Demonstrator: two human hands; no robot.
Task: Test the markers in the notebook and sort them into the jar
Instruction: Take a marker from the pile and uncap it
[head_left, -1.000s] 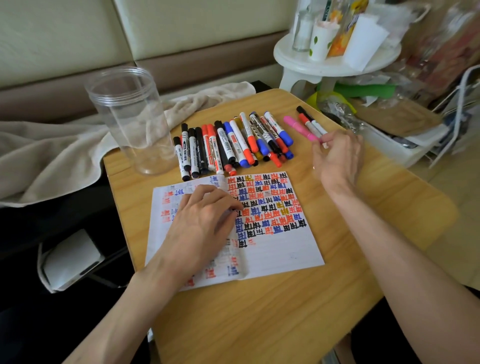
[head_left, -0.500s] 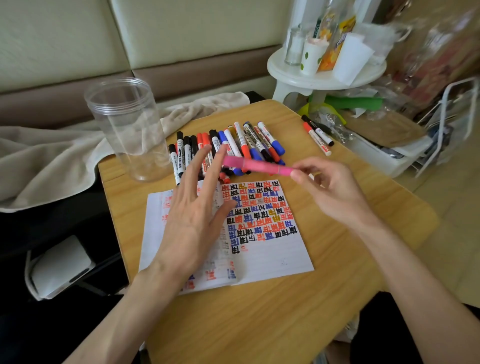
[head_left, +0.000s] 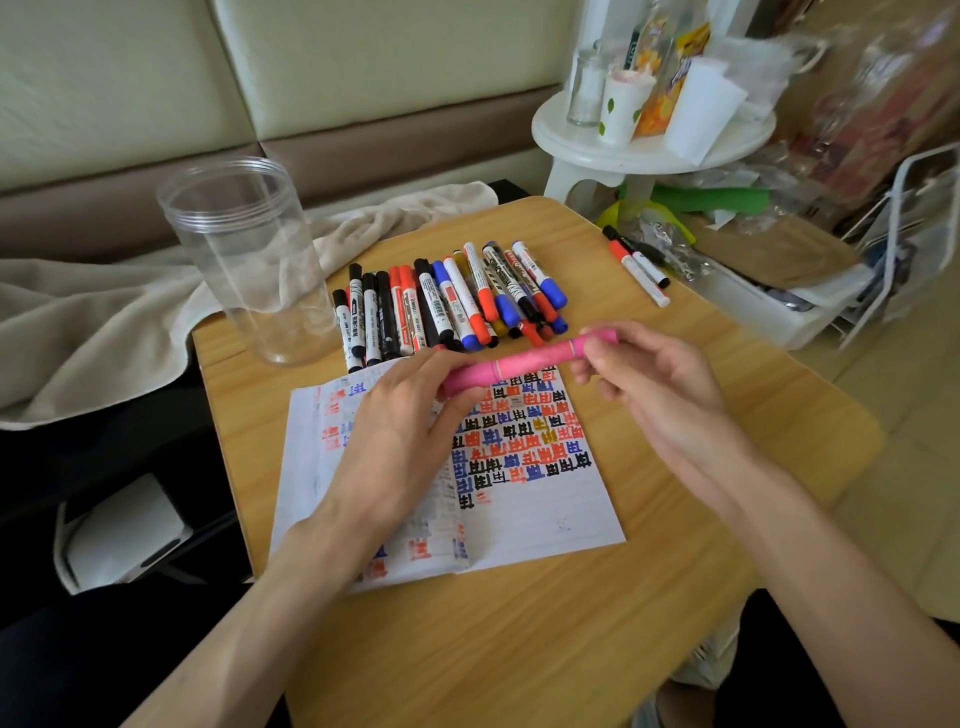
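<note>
The pink marker (head_left: 524, 364) lies nearly level between the two hands, held in the air over the far edge of the notebook (head_left: 545, 509). The left hand (head_left: 400, 431) grips its left end, with the fingers curled over the barrel. The right hand (head_left: 660, 384) pinches the right end between thumb and fingertips, its other fingers loosely bent. Whether either end of the marker has come loose cannot be told.

Half a second earlier the left hand was spread with straight fingers, only reaching the marker's tip while the right hand alone carried it; now it has closed round that end. A second ago the left hand rested on the notebook page, and the right hand was far out beside the two loose markers (head_left: 639, 265), at the pink one.

Just beyond both hands a row of markers (head_left: 447, 301) in black, red and blue lies side by side on the table (head_left: 519, 649). Beyond the left hand and to its left the clear jar (head_left: 249, 260) stands upright. Beyond the right hand, well apart from the row, the two loose markers lie together near the table's far edge. A cream blanket (head_left: 104, 322) lies past the jar, and a white round stand (head_left: 649, 150) with cups is farther off beyond the right hand.
</note>
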